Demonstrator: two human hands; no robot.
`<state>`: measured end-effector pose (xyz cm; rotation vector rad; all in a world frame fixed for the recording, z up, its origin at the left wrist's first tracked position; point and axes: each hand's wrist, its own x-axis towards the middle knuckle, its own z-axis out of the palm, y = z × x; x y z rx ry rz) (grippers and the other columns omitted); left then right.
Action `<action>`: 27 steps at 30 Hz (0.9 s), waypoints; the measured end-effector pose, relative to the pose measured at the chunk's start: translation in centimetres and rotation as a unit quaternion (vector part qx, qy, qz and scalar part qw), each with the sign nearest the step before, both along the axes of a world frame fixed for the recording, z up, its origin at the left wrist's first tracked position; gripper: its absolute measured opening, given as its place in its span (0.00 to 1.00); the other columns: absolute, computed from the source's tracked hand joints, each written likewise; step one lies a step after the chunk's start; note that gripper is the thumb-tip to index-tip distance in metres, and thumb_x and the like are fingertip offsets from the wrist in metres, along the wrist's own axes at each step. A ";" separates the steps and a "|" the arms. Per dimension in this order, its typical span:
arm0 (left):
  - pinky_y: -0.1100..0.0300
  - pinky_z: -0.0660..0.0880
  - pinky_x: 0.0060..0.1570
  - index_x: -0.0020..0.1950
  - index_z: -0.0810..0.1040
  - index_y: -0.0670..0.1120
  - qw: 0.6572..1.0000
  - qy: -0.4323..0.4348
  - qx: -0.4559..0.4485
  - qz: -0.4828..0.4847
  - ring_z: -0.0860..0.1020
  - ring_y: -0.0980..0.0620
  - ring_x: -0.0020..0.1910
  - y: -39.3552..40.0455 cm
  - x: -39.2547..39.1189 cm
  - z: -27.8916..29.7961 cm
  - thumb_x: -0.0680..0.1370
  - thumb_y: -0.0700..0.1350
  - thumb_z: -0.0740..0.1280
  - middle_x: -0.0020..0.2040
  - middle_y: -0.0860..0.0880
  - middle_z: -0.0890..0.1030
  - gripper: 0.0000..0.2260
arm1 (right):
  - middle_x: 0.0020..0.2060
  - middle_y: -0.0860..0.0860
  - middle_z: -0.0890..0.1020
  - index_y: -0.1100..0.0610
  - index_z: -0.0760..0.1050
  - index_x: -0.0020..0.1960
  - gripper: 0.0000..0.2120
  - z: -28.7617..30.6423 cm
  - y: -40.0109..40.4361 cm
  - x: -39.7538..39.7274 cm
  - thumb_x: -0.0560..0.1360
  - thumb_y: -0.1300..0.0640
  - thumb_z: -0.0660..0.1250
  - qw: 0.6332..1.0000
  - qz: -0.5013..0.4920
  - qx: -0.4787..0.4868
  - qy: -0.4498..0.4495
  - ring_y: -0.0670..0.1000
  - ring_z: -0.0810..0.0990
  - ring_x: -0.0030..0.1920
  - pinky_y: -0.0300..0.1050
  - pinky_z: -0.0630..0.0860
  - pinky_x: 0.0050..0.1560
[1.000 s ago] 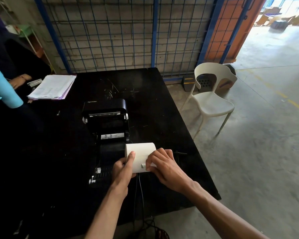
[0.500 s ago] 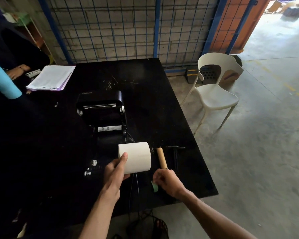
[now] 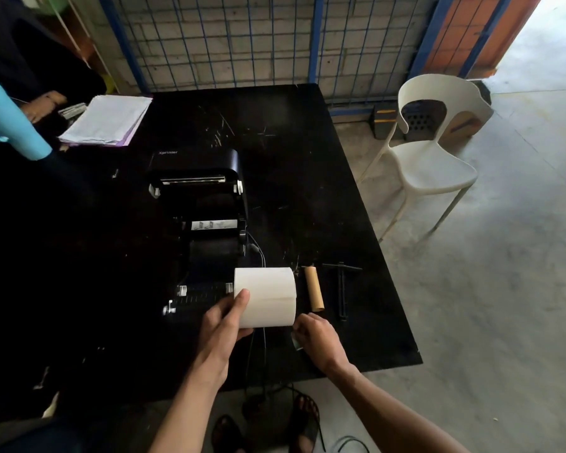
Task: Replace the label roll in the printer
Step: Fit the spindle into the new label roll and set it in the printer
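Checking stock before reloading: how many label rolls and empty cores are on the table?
2: a white roll in the left hand, and one cardboard core lying just right of it.

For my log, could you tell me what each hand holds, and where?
Left hand: label roll, by its left end. Right hand: a small scrap, unclear.

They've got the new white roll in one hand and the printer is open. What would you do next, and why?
Probably lay aside the small scrap in the right hand and free the roll's loose end. The left hand holds the white label roll just in front of the open printer, whose bay looks empty; the brown core and black spindle already lie on the table.
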<state>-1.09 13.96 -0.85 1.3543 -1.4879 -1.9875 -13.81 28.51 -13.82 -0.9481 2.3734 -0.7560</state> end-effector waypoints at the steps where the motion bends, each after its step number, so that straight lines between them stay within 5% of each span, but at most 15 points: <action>1: 0.52 0.81 0.48 0.54 0.82 0.47 1.000 0.001 -0.001 -0.002 0.80 0.47 0.55 0.0 0.0 0.0 0.72 0.58 0.71 0.53 0.46 0.82 0.17 | 0.41 0.45 0.79 0.52 0.77 0.44 0.03 0.0 -0.1 -0.1 0.73 0.59 0.69 1.000 0.003 -0.001 -0.003 0.50 0.79 0.42 0.49 0.78 0.42; 9: 0.52 0.80 0.48 0.55 0.81 0.48 1.000 0.006 0.009 -0.003 0.79 0.46 0.56 -0.2 -0.7 0.0 0.74 0.55 0.70 0.55 0.45 0.81 0.15 | 0.42 0.43 0.82 0.47 0.77 0.49 0.03 2.7 0.9 -3.9 0.76 0.53 0.69 0.996 -0.059 -0.068 0.030 0.44 0.80 0.42 0.46 0.81 0.45; 13: 0.52 0.80 0.48 0.53 0.81 0.50 1.000 0.009 0.010 -0.013 0.79 0.46 0.56 -0.3 -0.9 0.0 0.67 0.61 0.70 0.55 0.45 0.81 0.20 | 0.52 0.47 0.79 0.50 0.75 0.60 0.11 4.5 0.6 -8.6 0.77 0.55 0.69 0.985 -0.130 -0.066 0.095 0.48 0.75 0.54 0.49 0.78 0.56; 19: 0.52 0.80 0.49 0.56 0.81 0.50 1.000 0.017 0.012 -0.021 0.79 0.47 0.56 -0.3 -1.3 -0.4 0.61 0.66 0.71 0.56 0.45 0.80 0.29 | 0.67 0.55 0.71 0.51 0.64 0.73 0.29 4.2 -0.6 -14.2 0.77 0.45 0.68 0.985 -0.072 0.153 0.040 0.59 0.70 0.68 0.58 0.69 0.67; 27: 0.52 0.79 0.48 0.61 0.78 0.47 0.997 0.047 0.068 0.000 0.79 0.44 0.57 -0.5 -1.6 -0.8 0.67 0.60 0.70 0.59 0.42 0.78 0.27 | 0.63 0.58 0.73 0.54 0.62 0.70 0.24 3.4 0.5 -15.2 0.79 0.45 0.61 0.966 -0.008 0.244 0.084 0.62 0.76 0.63 0.57 0.69 0.61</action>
